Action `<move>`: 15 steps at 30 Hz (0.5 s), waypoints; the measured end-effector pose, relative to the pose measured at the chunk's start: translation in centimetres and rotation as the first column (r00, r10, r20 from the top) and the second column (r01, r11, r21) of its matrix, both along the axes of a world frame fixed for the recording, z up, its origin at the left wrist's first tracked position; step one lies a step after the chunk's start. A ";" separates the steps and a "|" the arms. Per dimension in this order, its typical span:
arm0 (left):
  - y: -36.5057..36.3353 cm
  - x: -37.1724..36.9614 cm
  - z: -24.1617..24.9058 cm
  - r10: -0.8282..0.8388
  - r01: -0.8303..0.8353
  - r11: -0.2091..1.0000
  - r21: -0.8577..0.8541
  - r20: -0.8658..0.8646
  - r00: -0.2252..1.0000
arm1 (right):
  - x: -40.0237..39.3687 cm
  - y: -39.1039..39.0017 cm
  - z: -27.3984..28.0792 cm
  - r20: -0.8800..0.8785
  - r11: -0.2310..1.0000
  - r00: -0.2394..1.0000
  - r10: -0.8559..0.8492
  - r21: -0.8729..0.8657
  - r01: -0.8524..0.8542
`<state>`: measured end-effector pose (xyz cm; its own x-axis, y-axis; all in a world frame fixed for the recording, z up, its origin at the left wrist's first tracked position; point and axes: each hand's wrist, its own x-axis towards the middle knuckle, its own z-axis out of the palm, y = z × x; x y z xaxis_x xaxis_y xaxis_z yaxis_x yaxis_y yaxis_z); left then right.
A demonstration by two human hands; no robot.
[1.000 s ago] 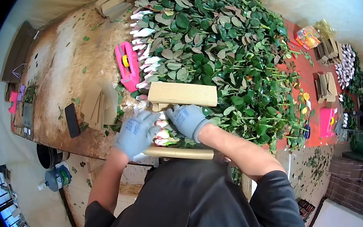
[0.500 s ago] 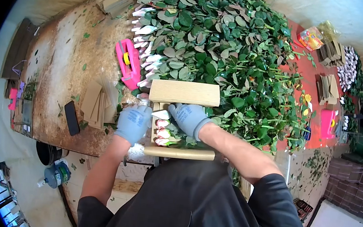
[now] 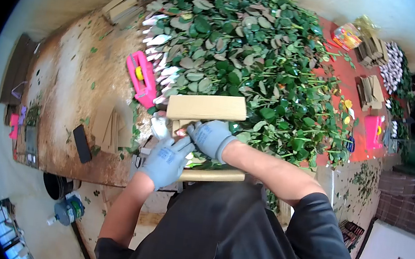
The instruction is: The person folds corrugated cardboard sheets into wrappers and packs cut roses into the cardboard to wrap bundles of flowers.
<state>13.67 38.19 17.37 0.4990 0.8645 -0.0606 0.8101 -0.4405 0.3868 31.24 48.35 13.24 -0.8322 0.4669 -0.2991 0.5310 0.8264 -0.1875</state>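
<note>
Both my hands wear grey-blue gloves and work over a cardboard wrap holding several roses. The wrap's upper flap (image 3: 207,108) lies beyond my hands, and its lower edge (image 3: 214,176) runs along my lap. My left hand (image 3: 164,163) lies over the rose heads with its fingers stretched out, covering most of them. Just across from it, my right hand (image 3: 211,138) has its fingers bent down around a rose below the upper flap. A reddish rose head (image 3: 181,132) shows between the hands. The stems under my right hand are mostly hidden.
A large heap of leafy roses (image 3: 239,54) covers the table's middle. Left of it lie a pink tape dispenser (image 3: 142,79), cardboard pieces (image 3: 113,126) and a black phone (image 3: 82,144). More cardboard (image 3: 371,92) and another pink dispenser (image 3: 373,131) are at right.
My left hand has moved right and toward me, from the wrap's left edge onto the rose heads, hiding them. My right hand has shifted slightly left.
</note>
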 end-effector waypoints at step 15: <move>0.1 0.3 0.2 0.002 -0.006 0.995 -0.102 -0.037 0.999 | 2.2 14.1 1.2 -0.227 0.877 0.894 -0.387 0.210 0.433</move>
